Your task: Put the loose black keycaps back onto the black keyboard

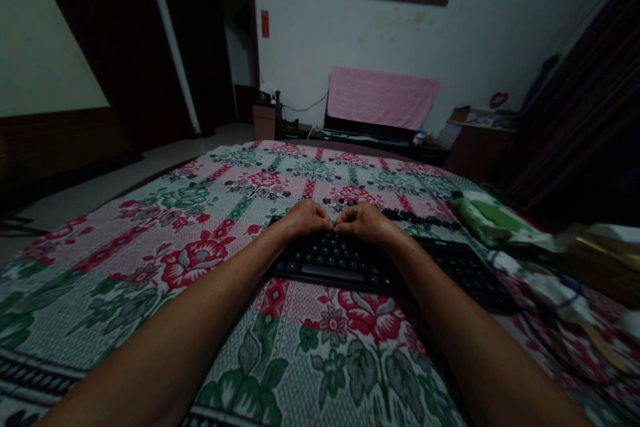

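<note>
A black keyboard (320, 259) lies on the flowered tablecloth in front of me, with several keys and the long space bar showing. My left hand (306, 217) is over its upper middle, the fingers closed in a pinch. Close beside it, my right hand (364, 221) is pinched as well, its fingertips almost meeting the left ones. Anything between the fingertips is too small and dark to make out. The hands and the right forearm hide parts of the keyboard. Behind its right side runs a row of small black pieces (423, 219).
On the right lie a green and white packet (495, 220), a brown box (605, 257), crumpled white things (550, 290) and dark cables. The tablecloth (195, 260) covers the table. Beyond its far edge stands a screen under a pink towel (383, 97).
</note>
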{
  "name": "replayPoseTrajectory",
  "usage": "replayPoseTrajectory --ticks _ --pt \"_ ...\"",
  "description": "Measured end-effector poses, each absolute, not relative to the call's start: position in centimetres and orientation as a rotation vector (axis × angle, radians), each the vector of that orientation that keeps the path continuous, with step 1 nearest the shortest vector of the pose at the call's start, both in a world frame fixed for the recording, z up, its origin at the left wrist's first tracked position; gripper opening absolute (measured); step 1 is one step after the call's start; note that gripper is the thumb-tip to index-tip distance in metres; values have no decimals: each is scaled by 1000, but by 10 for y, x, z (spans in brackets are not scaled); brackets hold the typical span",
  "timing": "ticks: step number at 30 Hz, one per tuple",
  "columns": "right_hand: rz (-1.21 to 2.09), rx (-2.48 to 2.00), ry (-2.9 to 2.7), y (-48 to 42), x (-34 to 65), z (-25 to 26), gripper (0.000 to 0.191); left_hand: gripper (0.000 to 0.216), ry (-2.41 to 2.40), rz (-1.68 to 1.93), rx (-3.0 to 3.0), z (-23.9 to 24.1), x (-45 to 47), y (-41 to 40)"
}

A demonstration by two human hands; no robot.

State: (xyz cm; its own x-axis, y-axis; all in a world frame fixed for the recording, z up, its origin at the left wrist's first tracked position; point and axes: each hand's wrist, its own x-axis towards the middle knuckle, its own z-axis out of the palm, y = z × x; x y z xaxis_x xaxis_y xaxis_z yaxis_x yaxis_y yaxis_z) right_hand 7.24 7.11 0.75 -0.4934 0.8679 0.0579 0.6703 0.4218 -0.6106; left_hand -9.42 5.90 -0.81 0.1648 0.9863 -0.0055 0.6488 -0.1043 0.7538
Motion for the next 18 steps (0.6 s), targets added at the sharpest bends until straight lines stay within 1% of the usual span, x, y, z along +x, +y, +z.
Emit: replayPoseTrajectory --ticks 9,18 --pt "898 -1267 -2327 73 77 10 23 26 1576 700 1832 -7 -92 58" --pt "846 -1331 -2304 71 72 10 19 26 1578 664 1879 -4 -90 57"
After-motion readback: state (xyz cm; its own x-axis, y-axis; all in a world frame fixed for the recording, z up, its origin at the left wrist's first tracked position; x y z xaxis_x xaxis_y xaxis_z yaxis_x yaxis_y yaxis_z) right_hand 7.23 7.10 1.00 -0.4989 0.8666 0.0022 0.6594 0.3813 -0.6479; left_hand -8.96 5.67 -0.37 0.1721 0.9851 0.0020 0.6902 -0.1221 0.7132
